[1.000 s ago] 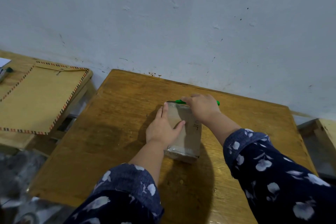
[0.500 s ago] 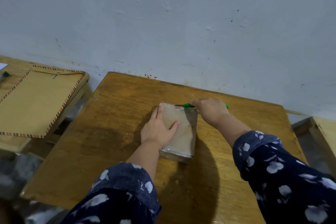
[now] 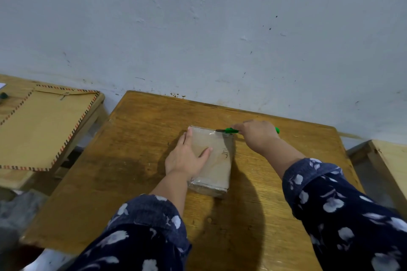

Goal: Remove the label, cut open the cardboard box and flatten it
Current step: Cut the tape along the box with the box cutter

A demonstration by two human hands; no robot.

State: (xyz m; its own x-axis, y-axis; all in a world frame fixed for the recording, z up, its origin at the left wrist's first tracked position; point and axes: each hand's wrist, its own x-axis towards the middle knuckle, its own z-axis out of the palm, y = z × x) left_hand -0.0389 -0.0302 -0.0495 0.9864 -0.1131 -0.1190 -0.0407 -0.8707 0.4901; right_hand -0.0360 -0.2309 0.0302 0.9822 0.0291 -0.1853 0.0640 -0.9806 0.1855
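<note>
- Gripping a green-handled cutter (image 3: 230,131), the right hand (image 3: 256,136) is curled round the handle, and the blade tip is laid against the far right corner of the cardboard box (image 3: 214,160).
- The blade is probably kept low and flat so that only the tape along the far edge is sliced, not the cardboard beneath; this is a judgement from the angle.
- The left hand (image 3: 186,157) is spread flat on the box's top and left side, fingers straight and thumb out across the lid; nothing is held by it.
- The box appears to be pinned this way so that it is not dragged by the pull of the blade.
- The box is lying flat near the middle of the wooden table (image 3: 141,138), wrapped in clear glossy tape, with some dark writing seen on top.
- It is closed, so what is inside cannot be told; no label can be made out on the faces shown.
- A large brown envelope (image 3: 44,127) with a striped border is lying on a second table to the left, well apart from the work.
</note>
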